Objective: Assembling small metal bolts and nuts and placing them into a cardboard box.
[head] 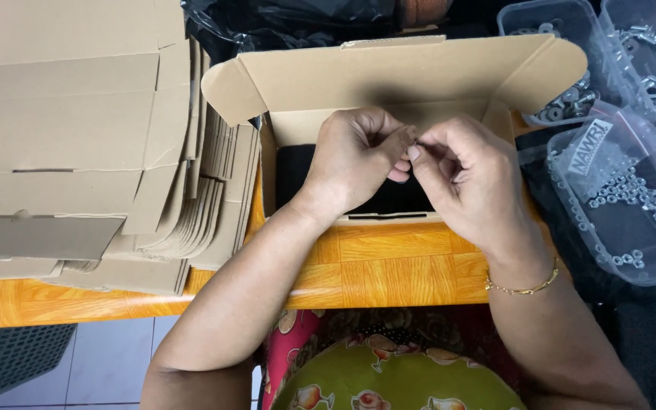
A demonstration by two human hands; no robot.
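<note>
Two hands: your left hand (354, 156) and right hand (465, 178) pinch something tiny, unclear what, over the open cardboard box (389, 83); next needs steady fingertips

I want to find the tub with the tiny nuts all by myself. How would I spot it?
Start at the open cardboard box in the middle of the orange table. Look right of the person's right hand, to the clear plastic tubs. It is the nearest tub, tilted, with small silver nuts spread thinly over its dark bottom; the tubs behind hold piled-up bolts.
</note>
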